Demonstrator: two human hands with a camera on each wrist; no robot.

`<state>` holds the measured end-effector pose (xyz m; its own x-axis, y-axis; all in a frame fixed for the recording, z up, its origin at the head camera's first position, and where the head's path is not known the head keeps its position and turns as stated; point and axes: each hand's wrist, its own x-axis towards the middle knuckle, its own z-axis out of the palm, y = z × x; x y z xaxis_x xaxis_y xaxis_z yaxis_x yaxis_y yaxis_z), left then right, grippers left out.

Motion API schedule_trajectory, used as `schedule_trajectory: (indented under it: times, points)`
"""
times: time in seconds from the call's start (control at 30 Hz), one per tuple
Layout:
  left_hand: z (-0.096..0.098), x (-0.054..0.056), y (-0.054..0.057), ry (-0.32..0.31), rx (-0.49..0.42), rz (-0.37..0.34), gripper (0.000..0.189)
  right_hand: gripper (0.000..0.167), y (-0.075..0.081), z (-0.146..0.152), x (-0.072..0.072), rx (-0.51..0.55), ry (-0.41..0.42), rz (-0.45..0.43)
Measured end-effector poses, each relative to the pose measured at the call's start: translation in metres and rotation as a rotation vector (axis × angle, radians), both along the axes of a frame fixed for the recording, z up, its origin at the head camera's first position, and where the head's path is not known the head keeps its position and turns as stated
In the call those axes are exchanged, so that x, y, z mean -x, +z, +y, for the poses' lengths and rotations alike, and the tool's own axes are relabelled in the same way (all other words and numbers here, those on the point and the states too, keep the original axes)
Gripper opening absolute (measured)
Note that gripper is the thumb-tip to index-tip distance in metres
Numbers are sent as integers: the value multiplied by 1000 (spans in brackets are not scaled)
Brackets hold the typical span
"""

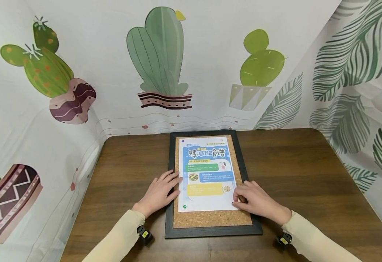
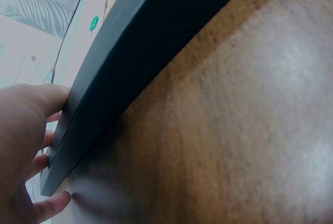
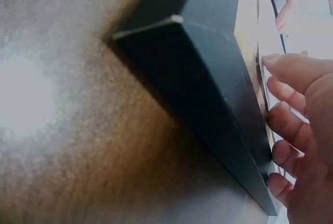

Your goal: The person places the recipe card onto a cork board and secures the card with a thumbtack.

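A printed paper sheet [image 1: 207, 202] with blue, green and yellow panels lies on a black-framed cork board [image 1: 210, 220]. Round pins mark three of its corners: a purple pin [image 1: 183, 141], a pale pin [image 1: 221, 140] and a green pin [image 1: 185, 206]. My left hand [image 1: 159, 192] rests over the board's left edge, fingers extended, their tips on the sheet's margin. At the sheet's lower right corner, my right hand [image 1: 251, 198] has bent fingers, with thumb and forefinger tips close together. The hand covers that corner, and I cannot tell whether it pinches anything.
The board lies on a dark wooden table [image 1: 132, 160], near its back edge. Behind hangs a white cloth [image 1: 210, 65] printed with cacti and leaves. Both wrists carry small black devices, one by the left sleeve [image 1: 115, 236] and one by the right sleeve [image 1: 315, 238].
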<state>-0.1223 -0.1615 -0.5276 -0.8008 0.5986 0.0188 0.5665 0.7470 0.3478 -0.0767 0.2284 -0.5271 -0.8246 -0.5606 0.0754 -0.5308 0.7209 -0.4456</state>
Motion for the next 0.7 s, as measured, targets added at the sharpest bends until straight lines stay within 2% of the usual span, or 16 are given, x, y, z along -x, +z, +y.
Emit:
schedule_trajectory:
  times: [0.3, 0.7]
  points:
    - [1, 0, 0, 2, 7, 5, 51, 33, 2, -6, -1, -68, -47, 14]
    - [1, -1, 2, 11, 7, 0, 51, 28, 2, -10, 0, -86, -57, 50]
